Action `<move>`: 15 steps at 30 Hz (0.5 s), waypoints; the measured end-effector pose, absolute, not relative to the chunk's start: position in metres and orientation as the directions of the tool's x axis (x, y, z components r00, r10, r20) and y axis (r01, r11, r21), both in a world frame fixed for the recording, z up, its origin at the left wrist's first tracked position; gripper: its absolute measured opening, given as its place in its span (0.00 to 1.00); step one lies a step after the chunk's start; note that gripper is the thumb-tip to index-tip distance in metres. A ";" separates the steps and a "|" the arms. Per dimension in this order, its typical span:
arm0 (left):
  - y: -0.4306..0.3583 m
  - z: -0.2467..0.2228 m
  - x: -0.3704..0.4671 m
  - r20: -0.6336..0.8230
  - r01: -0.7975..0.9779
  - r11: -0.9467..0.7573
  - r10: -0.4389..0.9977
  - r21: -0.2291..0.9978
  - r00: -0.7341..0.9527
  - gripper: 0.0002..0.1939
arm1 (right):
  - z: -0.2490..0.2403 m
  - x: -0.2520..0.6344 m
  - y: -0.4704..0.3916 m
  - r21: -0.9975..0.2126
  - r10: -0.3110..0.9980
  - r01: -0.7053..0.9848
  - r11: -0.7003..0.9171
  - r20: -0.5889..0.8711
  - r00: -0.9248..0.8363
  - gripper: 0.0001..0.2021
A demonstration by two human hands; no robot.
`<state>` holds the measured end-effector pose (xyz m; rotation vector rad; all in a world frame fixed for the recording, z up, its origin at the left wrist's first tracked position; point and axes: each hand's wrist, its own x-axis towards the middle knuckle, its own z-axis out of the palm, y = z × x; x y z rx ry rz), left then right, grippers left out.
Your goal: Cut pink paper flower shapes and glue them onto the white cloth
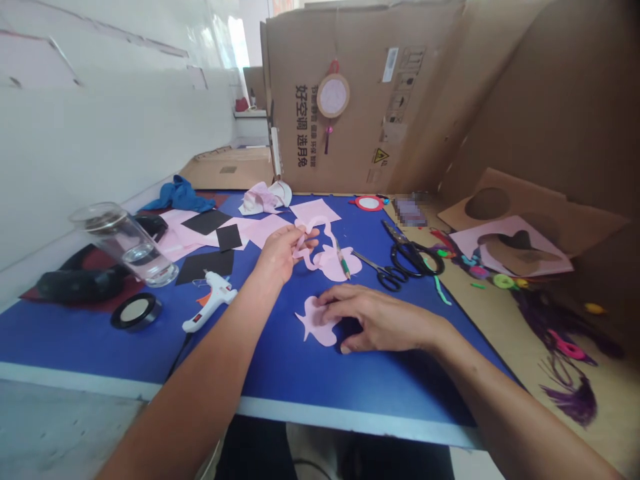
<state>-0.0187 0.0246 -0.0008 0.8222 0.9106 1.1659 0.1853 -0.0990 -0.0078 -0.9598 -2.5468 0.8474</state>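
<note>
Between the fingers of my left hand (284, 253) hangs a curling pink paper strip (329, 230). My right hand (373, 317) rests with fingers apart on a pink paper cutout (320, 328), which lies flat on the blue table mat (280, 370). Just beyond it lies another rounded pink cutout (354, 261) with a pencil (343, 260) across it. To the right of that are small scissors (385, 271) and larger black-handled scissors (413, 250), both on the mat.
A white glue gun (213, 300), a tape roll (136, 311) and a glass of water (143, 257) stand or lie at left. Pink sheets (267, 230) and black squares (229, 237) lie behind. Tassels (575, 397) and cardboard (545, 203) are at right.
</note>
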 end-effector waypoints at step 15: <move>0.030 -0.001 -0.025 -0.190 -0.370 0.223 0.974 0.902 0.124 0.10 | -0.021 0.168 -0.104 -0.480 0.654 0.508 0.715 0.204 -0.728 0.07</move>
